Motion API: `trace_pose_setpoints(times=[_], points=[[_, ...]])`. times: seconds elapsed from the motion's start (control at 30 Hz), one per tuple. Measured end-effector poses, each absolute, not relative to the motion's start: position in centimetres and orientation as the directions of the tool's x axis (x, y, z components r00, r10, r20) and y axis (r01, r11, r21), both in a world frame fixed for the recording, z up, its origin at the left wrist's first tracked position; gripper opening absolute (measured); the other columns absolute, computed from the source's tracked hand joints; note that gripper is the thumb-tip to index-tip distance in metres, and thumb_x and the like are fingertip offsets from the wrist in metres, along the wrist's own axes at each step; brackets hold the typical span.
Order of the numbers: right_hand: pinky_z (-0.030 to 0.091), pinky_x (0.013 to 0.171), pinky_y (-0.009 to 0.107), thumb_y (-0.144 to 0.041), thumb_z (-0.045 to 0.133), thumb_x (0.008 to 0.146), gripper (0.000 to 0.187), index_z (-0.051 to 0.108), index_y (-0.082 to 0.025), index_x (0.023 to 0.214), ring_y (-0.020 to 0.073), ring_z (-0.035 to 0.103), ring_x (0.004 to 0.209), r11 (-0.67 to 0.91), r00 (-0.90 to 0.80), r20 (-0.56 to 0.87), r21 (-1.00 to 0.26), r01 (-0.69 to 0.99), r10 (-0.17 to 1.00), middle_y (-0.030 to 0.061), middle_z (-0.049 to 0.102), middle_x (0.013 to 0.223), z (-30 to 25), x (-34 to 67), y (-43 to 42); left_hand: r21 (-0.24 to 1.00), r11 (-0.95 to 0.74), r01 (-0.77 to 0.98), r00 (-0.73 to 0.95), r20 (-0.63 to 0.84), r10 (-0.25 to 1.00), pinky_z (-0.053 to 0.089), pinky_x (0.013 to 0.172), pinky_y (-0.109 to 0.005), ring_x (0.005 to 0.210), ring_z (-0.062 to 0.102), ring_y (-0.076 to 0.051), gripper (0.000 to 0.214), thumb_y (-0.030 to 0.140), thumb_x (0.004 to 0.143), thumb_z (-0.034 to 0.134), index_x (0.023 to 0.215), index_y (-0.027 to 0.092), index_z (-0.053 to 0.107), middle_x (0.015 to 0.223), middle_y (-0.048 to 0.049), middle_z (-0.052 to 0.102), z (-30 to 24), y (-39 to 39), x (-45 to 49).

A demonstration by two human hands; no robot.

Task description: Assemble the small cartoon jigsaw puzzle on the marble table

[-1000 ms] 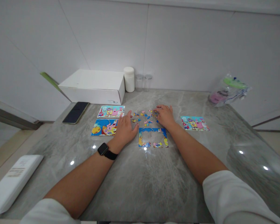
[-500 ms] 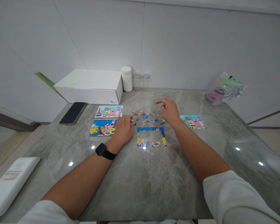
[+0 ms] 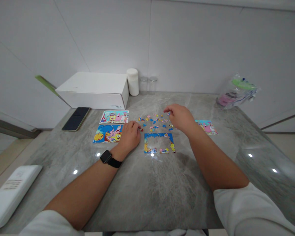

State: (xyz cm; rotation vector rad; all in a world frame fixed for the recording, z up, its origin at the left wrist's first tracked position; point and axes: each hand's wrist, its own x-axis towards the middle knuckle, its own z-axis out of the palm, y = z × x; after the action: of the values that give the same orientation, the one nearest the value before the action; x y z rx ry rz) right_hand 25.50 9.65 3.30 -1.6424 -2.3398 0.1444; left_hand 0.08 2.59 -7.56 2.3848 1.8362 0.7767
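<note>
A jigsaw puzzle frame (image 3: 147, 144), blue-edged with a hollow middle, lies on the grey table; a gap shows in its bottom row. Loose jigsaw pieces (image 3: 154, 122) are scattered just behind it. My left hand (image 3: 131, 135) rests palm down, fingers loosely spread, beside these pieces and over the right edge of a blue picture card (image 3: 108, 133). Above the pieces' right side hovers my right hand (image 3: 181, 118), index finger bent and thumb a little apart from it. No piece shows between them; the other fingers are hidden.
Another picture card (image 3: 114, 116) lies behind the blue one, and a third card (image 3: 208, 127) is partly covered by my right arm. Around them are a phone (image 3: 76, 119), white box (image 3: 92, 90), white bottle (image 3: 133, 82), glass jars (image 3: 148, 86), plastic bag (image 3: 237, 93) and white package (image 3: 14, 190).
My right hand has turned slightly and its index finger has bent down from a more stretched pose. My left hand stays nearly where it was.
</note>
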Motion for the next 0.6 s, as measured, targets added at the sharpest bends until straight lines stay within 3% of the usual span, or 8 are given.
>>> trace_pose_setpoints(times=[0.2,0.37,0.6], points=[[0.050,0.096,0.034,-0.012,0.054,0.093,0.040,0.084,-0.027,0.114,0.0251,0.071,0.110,0.337,-0.341,-0.007,-0.126,0.933,0.940,0.0080,0.079,0.122,4.2,25.7,8.8,0.316,-0.289,0.904,0.174,0.347,0.922,0.050,0.104,-0.053,0.115,0.061,-0.032,0.017,0.015,0.095,0.054,0.105,0.022,0.066,0.117,-0.0128,0.065,-7.5,2.6,0.1],[0.051,0.088,0.030,-0.012,0.056,0.089,0.036,0.087,-0.026,0.098,0.0231,0.073,0.103,0.341,-0.350,-0.143,-0.086,0.936,0.926,0.0067,0.082,0.110,4.9,26.2,8.6,0.305,-0.288,0.908,0.184,0.326,0.927,0.050,0.104,-0.054,0.114,0.062,-0.032,0.013,0.018,0.096,0.056,0.104,0.021,0.066,0.119,-0.0130,0.066,-7.2,2.5,0.2],[0.051,0.086,0.030,-0.013,0.059,0.088,0.034,0.087,-0.027,0.100,0.0233,0.073,0.100,0.277,-0.279,-0.157,-0.036,0.960,0.947,0.0073,0.083,0.108,5.6,27.6,9.2,0.302,-0.307,0.902,0.199,0.340,0.919,0.050,0.103,-0.053,0.114,0.062,-0.031,0.012,0.019,0.096,0.058,0.105,0.022,0.066,0.118,-0.0122,0.066,-7.6,2.6,0.0]])
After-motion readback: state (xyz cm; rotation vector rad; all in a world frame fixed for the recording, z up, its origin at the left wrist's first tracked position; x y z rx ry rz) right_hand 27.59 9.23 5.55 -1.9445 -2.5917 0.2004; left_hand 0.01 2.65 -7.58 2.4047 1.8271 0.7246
